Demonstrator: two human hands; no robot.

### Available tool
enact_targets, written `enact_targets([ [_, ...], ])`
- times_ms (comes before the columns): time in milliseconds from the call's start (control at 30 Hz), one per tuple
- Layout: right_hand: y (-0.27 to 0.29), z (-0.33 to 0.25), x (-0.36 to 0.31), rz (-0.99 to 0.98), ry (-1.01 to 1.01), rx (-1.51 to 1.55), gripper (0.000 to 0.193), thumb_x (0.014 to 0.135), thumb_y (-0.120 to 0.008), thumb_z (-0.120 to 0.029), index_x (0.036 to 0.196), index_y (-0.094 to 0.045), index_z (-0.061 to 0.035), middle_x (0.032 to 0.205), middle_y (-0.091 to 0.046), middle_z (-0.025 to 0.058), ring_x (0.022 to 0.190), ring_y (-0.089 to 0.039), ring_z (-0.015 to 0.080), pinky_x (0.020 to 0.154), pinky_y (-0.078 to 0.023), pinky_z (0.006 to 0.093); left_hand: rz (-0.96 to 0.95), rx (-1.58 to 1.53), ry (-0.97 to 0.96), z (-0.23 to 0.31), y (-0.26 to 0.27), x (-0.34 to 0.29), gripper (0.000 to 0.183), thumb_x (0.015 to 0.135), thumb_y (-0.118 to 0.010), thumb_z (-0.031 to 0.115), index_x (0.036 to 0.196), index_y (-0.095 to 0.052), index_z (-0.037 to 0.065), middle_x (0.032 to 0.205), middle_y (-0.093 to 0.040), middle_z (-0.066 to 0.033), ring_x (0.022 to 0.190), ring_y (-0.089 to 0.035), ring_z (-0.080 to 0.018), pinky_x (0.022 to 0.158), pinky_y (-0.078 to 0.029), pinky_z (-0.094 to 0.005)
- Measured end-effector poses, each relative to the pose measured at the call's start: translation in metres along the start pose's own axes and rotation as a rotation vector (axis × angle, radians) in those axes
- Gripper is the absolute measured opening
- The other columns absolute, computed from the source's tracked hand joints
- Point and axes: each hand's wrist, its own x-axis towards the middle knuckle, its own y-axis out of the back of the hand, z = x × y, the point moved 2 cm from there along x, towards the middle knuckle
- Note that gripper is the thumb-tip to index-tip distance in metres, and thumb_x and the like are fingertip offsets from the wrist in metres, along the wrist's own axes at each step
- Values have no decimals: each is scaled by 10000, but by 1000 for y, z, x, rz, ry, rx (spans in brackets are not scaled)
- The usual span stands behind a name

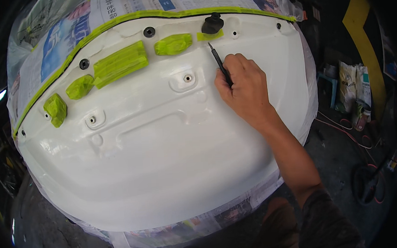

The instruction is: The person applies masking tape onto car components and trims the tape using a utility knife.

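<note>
A white car body panel (172, 143), glossy and curved, fills the middle of the view. My right hand (246, 84) reaches over its upper right part, fingers closed around a slim dark pen-like tool with a pointed tip (217, 57). Whether it is a knife or a pick I cannot tell. The tip points up at a small strip of yellow-green masking tape (206, 36), just short of its lower edge. A black rubber piece (212, 23) stands against that strip. Farther left, tape covers a long rectangle (121, 64) and several smaller lumps. My left hand is out of view.
Newspaper and plastic masking (110, 11) edge the panel's top behind a yellow-green tape line (155, 13). More masking film (191, 229) hangs along the near edge. At right on the floor are bags (355, 85), a blue stool (330, 86) and cables (344, 133).
</note>
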Motion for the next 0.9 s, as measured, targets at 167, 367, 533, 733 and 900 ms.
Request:
enact_targets([
  [167, 1, 7, 0, -24, 40, -38, 215, 760, -728, -26, 814, -522, -61, 734, -542, 94, 574, -541, 299, 555, -486, 393, 28, -2, -16, 5, 5, 9, 296, 920, -725, 237, 1177, -669, 102, 1194, -676, -235, 1014, -672, -392, 877, -505, -563],
  [367, 7, 17, 2, -42, 91, -43, 229, 725, -739, -12, 829, -543, -69, 744, -543, 73, 568, -545, 279, 542, -487, 378, 55, -9, -32, 13, 11, 18, 309, 916, -732, 245, 1184, -670, 105, 1201, -675, -237, 1023, -672, -393, 886, -502, -566],
  [533, 10, 28, 4, -60, 140, -61, 254, 702, -750, -8, 830, -544, -87, 743, -530, 60, 565, -545, 261, 537, -481, 365, 81, -7, -44, 22, 17, 28, 320, 912, -738, 252, 1190, -670, 108, 1207, -674, -237, 1030, -671, -394, 893, -500, -569],
  [733, 14, 43, 9, -102, 213, -99, 276, 700, -777, -30, 849, -554, -93, 769, -530, 53, 572, -552, 242, 545, -482, 356, 112, -1, -63, 35, 25, 42, 334, 908, -746, 260, 1197, -671, 112, 1215, -673, -239, 1038, -671, -395, 902, -498, -572],
  [900, 18, 54, 14, -139, 265, -119, 275, 706, -788, -51, 880, -580, -93, 805, -542, 48, 596, -572, 235, 560, -493, 357, 135, 2, -77, 50, 31, 55, 345, 904, -752, 267, 1203, -671, 115, 1221, -672, -240, 1045, -671, -395, 909, -496, -575],
])
